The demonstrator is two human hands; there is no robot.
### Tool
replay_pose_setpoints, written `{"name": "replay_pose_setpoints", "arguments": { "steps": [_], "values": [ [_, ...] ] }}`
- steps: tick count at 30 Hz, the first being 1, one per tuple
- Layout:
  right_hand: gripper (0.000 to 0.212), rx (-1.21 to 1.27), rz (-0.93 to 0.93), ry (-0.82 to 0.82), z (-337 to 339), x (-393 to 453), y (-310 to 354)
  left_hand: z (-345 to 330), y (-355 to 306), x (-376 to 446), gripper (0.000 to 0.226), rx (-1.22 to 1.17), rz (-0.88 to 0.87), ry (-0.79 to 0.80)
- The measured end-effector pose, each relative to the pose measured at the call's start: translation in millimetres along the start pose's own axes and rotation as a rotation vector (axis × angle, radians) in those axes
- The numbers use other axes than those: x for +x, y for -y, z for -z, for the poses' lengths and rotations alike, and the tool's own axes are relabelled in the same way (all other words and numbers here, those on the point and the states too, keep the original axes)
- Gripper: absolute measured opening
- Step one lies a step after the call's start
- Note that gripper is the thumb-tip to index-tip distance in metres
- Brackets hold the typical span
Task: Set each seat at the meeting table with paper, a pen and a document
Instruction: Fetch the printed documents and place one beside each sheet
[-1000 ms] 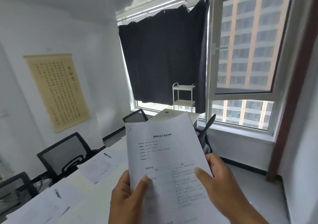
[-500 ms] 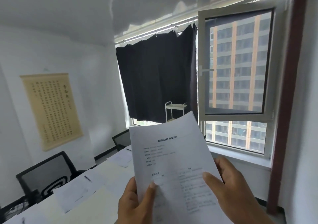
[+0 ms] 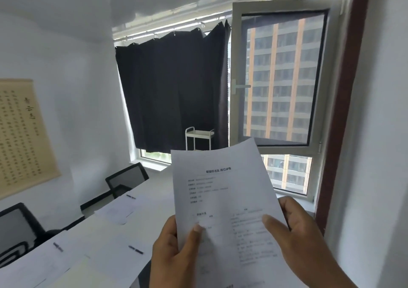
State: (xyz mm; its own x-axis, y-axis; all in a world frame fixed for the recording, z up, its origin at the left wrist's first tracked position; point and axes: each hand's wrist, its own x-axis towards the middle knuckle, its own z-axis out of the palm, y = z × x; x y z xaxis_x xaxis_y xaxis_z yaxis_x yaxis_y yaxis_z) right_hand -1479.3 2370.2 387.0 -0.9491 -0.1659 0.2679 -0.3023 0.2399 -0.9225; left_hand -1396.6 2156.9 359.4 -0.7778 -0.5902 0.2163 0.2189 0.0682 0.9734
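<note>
Centrally, I saw the document (image 3: 223, 199), a printed white sheet with a heading and lines of small text, held up tilted in front of the camera, above the near end of the meeting table (image 3: 154, 212). My left hand (image 3: 176, 254) was closed on the sheet's lower left edge, thumb pressed on the printed face and fingers curled behind. My right hand (image 3: 304, 243) was closed on the right edge in the same manner, thumb on the front. On the white table to the left lay papers at three places: a far set (image 3: 117, 210) with a pen (image 3: 130, 197) at its far corner, a near set with a dark pen (image 3: 135, 249) lying on it, and another sheet with a pen (image 3: 58, 246) beside the left edge. Black mesh chairs stood along the table's left side, one far (image 3: 125, 179) and one near (image 3: 15, 228). Behind the table hung a black curtain (image 3: 172, 93), with a white trolley (image 3: 199, 138) before it. An open window sash (image 3: 280, 75) showed an apartment block outside, and a calligraphy scroll (image 3: 19, 137) hung on the left wall.
</note>
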Motion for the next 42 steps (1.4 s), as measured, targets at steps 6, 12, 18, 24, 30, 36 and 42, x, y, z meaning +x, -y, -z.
{"name": "replay_pose_setpoints", "arguments": {
  "steps": [6, 12, 18, 24, 30, 36, 42],
  "values": [
    [0.003, 0.024, -0.019, -0.008, 14, 55, -31, -47, 14, 39, 0.018, 0.04, -0.013, 0.026],
    [0.007, 0.087, -0.008, 0.046, 28, 148, -82, -114, 37, 88, 0.018, 0.076, -0.018, -0.057],
    [0.008, 0.134, 0.003, 0.103, 48, 234, -109, -176, 46, 138, 0.016, 0.079, -0.018, -0.122],
    [0.007, 0.143, 0.025, 0.145, 51, 303, -125, -212, 56, 188, 0.013, 0.147, -0.04, -0.159],
    [0.009, 0.158, 0.004, 0.207, 12, 379, -148, -218, 94, 259, 0.013, 0.159, -0.067, -0.215],
    [0.009, 0.036, 0.02, 0.272, -56, 463, -178, -208, 160, 348, 0.015, 0.141, -0.007, -0.283],
    [0.016, -0.091, -0.08, 0.499, -162, 516, -232, -165, 254, 397, 0.011, 0.138, 0.216, -0.439]
  ]
}}
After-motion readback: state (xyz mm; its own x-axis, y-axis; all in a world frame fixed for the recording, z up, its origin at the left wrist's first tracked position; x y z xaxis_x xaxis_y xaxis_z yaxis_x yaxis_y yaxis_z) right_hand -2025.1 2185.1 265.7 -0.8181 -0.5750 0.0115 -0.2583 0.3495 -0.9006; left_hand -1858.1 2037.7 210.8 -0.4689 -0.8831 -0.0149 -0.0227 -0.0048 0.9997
